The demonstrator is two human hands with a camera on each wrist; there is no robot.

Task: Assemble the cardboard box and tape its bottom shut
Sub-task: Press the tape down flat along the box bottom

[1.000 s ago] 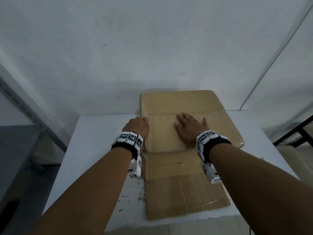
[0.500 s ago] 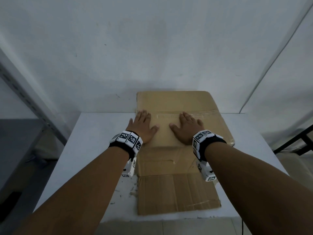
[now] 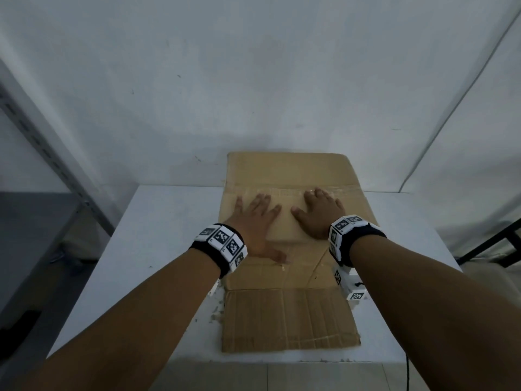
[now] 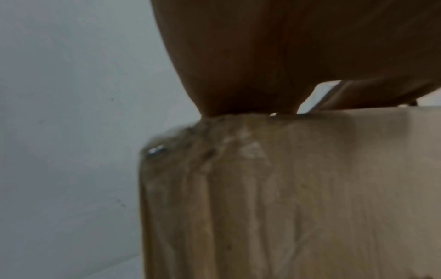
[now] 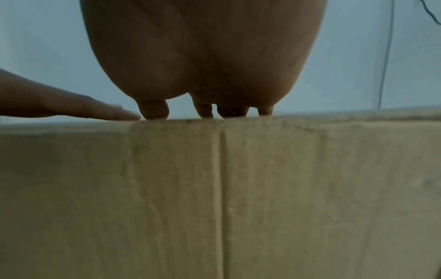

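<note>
I see the cardboard box [image 3: 284, 320] lying collapsed flat on the white table [image 3: 158, 235], its long side running away from me toward the pale wall [image 3: 253, 80]. The far end rises off the table and leans on that wall. The cardboard is plain brown, worn and creased, with ribbed corrugation lines showing on the near flap and a diagonal crease across the middle panel. A shiny strip of old clear tape [image 3: 284, 191] runs across the fold line near the far end. On the near left corner the table carries some scuffed, crumbly marks beside the box edge.

My left hand [image 3: 253, 221] lies flat on the box, fingers [image 3: 263, 200] spread and straight, thumb reaching back toward me along the panel. My right hand [image 3: 320, 215] lies flat beside it, fingers extended and resting on the tape strip, holding nothing. The two hands are near each other but apart. In the right wrist view, the fingertips [image 5: 155, 111] press down on the cardboard edge. The left wrist view is blurred, showing only palm and cardboard. Both wrists wear black bands with white marker blocks [image 3: 222, 241].
</note>
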